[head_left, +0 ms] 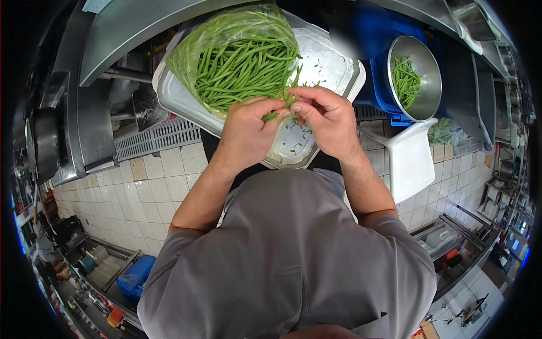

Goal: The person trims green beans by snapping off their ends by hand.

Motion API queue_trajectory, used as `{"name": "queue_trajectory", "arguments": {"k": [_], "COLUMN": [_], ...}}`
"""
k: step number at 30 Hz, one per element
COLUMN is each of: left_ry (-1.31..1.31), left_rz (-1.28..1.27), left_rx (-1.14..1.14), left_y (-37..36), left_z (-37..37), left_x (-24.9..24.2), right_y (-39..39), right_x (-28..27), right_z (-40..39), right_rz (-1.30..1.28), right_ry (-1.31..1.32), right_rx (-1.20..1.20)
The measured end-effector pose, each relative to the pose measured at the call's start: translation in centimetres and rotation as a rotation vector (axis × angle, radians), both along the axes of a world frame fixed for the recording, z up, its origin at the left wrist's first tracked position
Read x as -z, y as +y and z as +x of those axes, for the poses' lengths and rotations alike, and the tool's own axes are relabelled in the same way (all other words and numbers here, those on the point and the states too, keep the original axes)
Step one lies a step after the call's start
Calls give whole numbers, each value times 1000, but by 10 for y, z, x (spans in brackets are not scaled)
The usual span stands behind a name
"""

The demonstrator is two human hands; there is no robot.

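Observation:
Over the near end of a metal tray (333, 68), my left hand (251, 127) and my right hand (324, 118) meet fingertip to fingertip. Green beans (270, 117) are pinched in the left fingers, and the right thumb and forefinger close on the beans' other end. Just beyond the hands lies an open clear plastic bag (186, 62) full of long green beans (243, 70). Small trimmed bits (296, 148) are scattered on the tray, beside and below the hands.
A steel bowl (432, 70) holding some green beans (405, 82) stands at the right on a blue crate (379, 85). Below it is a white plastic chair (411, 161). Metal shelving (135, 39) edges the upper left, above a floor grate (158, 138).

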State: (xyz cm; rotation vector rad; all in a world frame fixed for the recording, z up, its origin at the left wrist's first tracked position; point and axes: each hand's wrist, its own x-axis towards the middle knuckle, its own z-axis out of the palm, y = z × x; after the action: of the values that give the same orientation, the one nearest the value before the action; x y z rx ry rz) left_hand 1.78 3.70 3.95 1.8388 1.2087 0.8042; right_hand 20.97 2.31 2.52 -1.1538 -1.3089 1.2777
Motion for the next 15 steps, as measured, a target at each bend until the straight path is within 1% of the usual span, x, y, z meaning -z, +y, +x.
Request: {"name": "queue_trajectory", "arguments": {"k": [3,6,9,12,15], "left_ry": [66,250,431,410,385], "left_rz": [88,163,100,121,108], "left_rx": [27,22,55,74,37], "left_y": [-2,-9,-14,-18,-19], "left_z": [-3,-4,-5,-4,-1], "left_x": [0,-2,-1,6,7], "right_y": [-1,-1,-3,-8,-10], "right_x": [-1,-13,9,13,15], "right_z": [-3,-2,4,2,-3], "right_rz": [25,392,516,464,352], "right_ry": [-66,-500,-674,-710,-648], "right_rx": [8,-36,-103,-91,-39]}}
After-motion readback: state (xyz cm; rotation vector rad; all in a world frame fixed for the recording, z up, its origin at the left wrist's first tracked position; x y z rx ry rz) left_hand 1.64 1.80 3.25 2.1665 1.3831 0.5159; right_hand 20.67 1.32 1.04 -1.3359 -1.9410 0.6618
